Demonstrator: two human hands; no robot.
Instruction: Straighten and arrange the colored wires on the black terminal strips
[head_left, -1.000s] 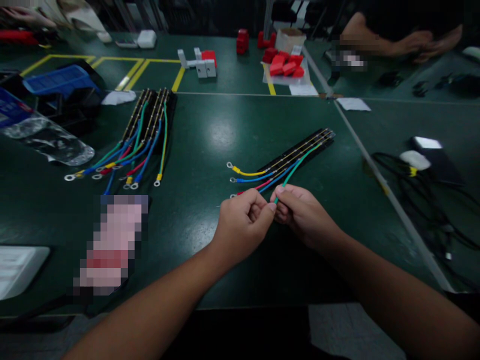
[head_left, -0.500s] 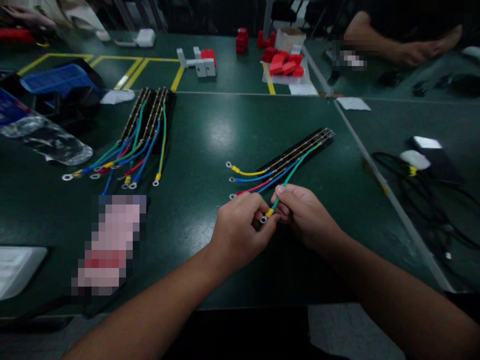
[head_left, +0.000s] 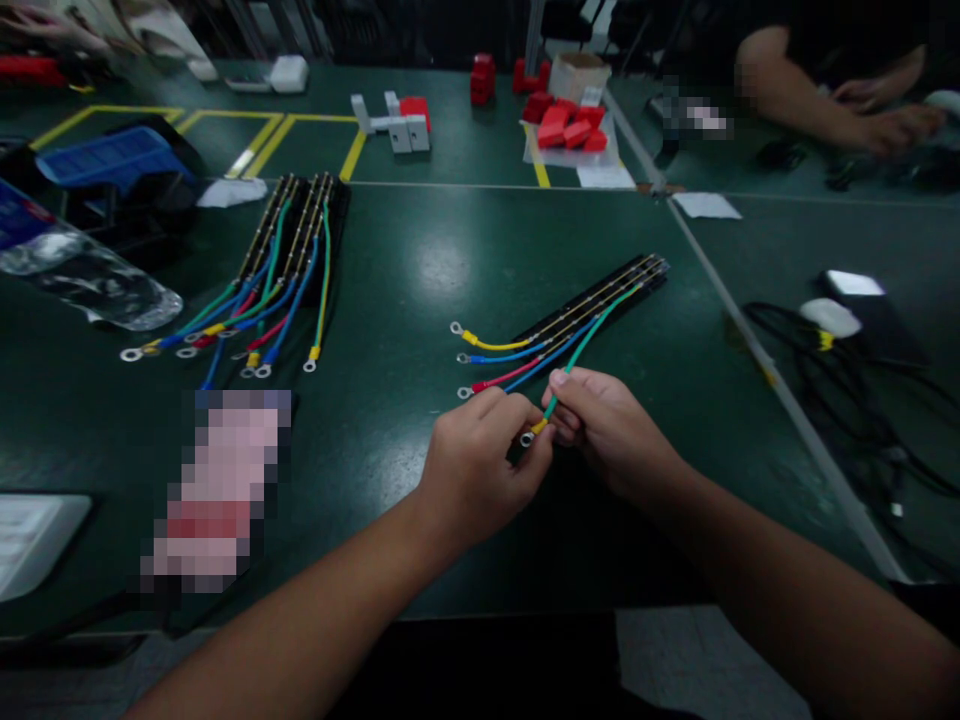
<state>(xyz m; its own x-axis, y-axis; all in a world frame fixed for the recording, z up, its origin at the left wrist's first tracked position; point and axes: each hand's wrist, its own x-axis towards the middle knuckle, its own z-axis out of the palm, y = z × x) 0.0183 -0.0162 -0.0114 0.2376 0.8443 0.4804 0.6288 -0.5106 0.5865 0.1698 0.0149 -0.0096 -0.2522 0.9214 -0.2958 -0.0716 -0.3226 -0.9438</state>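
Note:
My left hand (head_left: pixel 480 465) pinches the yellow-sleeved ring terminal (head_left: pixel 529 437) at the end of a green wire (head_left: pixel 581 345). Just above that, my right hand (head_left: pixel 600 420) grips the same wire between thumb and fingers. The wire leads back to a black terminal strip (head_left: pixel 600 303) lying slanted on the table. From the strip's near end, a yellow wire (head_left: pixel 499 346), a blue wire (head_left: pixel 499 357) and a red wire (head_left: pixel 506 379) fan out to the left, each with a ring terminal. Another blue wire runs behind my left hand, its end hidden.
More black strips (head_left: pixel 296 230) with coloured ring-ended wires lie at the left. A blurred-out phone-like object (head_left: pixel 225 480) is nearer me. Red parts (head_left: pixel 570 128) lie on a bag at the back. Black cables (head_left: pixel 817 390) coil at the right. A person's arm (head_left: pixel 810 90) reaches over the far right table.
My fingers have closed slightly more over the yellow sleeve; otherwise my hands barely move. The other person's hands at the far right have shifted.

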